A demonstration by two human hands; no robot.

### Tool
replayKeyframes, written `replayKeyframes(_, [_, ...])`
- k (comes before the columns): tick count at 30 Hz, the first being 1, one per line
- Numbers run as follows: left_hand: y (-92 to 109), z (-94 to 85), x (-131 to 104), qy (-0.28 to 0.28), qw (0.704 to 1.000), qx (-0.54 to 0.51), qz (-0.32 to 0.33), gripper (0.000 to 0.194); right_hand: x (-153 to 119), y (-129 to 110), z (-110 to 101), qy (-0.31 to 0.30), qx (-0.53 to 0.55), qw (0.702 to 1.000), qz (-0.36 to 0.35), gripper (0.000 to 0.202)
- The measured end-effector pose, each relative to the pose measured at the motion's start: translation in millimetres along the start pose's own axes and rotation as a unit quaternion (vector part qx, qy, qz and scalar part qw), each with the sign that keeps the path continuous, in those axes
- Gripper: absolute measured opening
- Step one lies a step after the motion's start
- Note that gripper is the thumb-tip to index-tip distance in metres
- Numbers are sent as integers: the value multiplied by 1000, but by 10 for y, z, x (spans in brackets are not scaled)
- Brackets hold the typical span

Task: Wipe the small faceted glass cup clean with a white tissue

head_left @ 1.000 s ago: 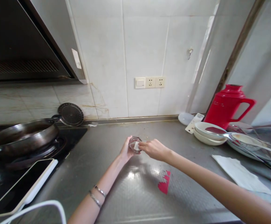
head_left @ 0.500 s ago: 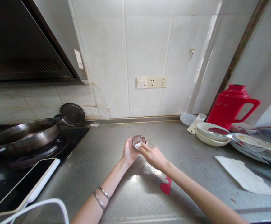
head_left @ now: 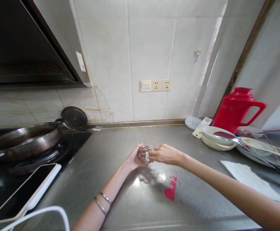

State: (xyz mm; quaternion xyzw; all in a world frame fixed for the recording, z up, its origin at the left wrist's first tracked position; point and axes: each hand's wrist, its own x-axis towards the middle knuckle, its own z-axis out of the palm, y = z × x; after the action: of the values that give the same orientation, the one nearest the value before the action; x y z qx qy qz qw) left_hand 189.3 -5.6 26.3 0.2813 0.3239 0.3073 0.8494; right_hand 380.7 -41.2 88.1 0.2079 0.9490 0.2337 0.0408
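Note:
My left hand (head_left: 133, 159) is closed around a small clear glass (head_left: 141, 154) above the middle of the metal counter. The glass is tilted, with its round mouth facing me. My right hand (head_left: 167, 155) pinches a small white piece of tissue or cloth (head_left: 147, 156) at the right side of that mouth. The piece sits partly inside the glass; its exact material is unclear. Fingers of my left hand behind the glass are mostly hidden. Below my hands lies a ragged red patch (head_left: 170, 191) on the counter.
Left, a metal pan (head_left: 31, 139) sits on the black stove, with a phone (head_left: 25, 192) and white cable (head_left: 50, 208) nearer me. On the right stand a red thermos jug (head_left: 235, 110), stacked bowls (head_left: 217, 144) and dishes; a white paper sheet (head_left: 249, 179) lies in front.
The glass has tipped so its mouth faces me more. My right hand has shifted right and turned, its forearm swinging outward, while the white piece stays at the glass.

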Motion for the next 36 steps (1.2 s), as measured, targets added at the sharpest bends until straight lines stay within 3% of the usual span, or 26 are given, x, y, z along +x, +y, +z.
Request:
replayKeyframes(4, [3, 61, 1, 20, 998, -27, 48, 35, -67, 47, 13, -1, -8, 999, 34, 14])
replayKeyframes(8, [1, 73, 20, 14, 994, -48, 94, 35, -85, -40, 57, 11, 69, 993, 96, 24])
replayKeyframes(14, [-46, 53, 48, 14, 984, -78, 158, 38, 140, -554, 130, 59, 258, 924, 277, 35])
replayKeyframes(16, [-73, 63, 52, 13, 981, -84, 174, 41, 246, -701, 173, 83, 271, 898, 337, 37])
replayKeyframes(19, [-107, 86, 50, 13, 975, -93, 199, 41, 340, -778, 246, 77, 245, 893, 370, 37])
replayKeyframes(23, [-125, 103, 40, -18, 972, -96, 212, 37, 287, -671, 291, 62, 188, 917, 346, 30])
replayKeyframes(28, [-116, 83, -3, -99, 968, -105, 205, 37, 97, -478, 182, 61, 125, 958, 251, 26])
replayKeyframes(32, [-85, 40, -55, -170, 966, -133, 144, 47, -23, -261, -28, 38, 68, 987, 138, 21])
replayKeyframes(36, [-20, -13, -76, -195, 970, -124, 71, 63, -78, -50, -228, 22, 11, 999, 29, 20])
